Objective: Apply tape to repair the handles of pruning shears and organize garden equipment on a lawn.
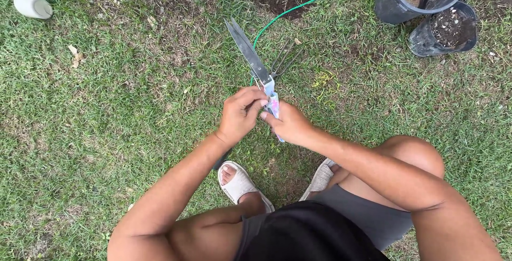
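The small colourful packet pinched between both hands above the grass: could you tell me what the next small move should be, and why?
Probably a short tear across its top. The left hand and right hand both pinch the packet at its upper end, fingertips close together, and it looks unopened, though that is hard to tell. The shears and hand fork lie untouched on the grass just beyond.

Plenty of open grass (96, 133) out to the left of the left hand (241, 116), nothing in the way there. Right of the right hand (288, 125) is open lawn too. Straight ahead it's tight: the shears' blades (246, 50) stick out from the hands, with a hand fork (284, 61) and green hose (290, 10) just beside. Black pots (426, 5) sit far ahead-right. Behind the hands, sandalled feet (240, 183) and a knee (416, 154) block things.
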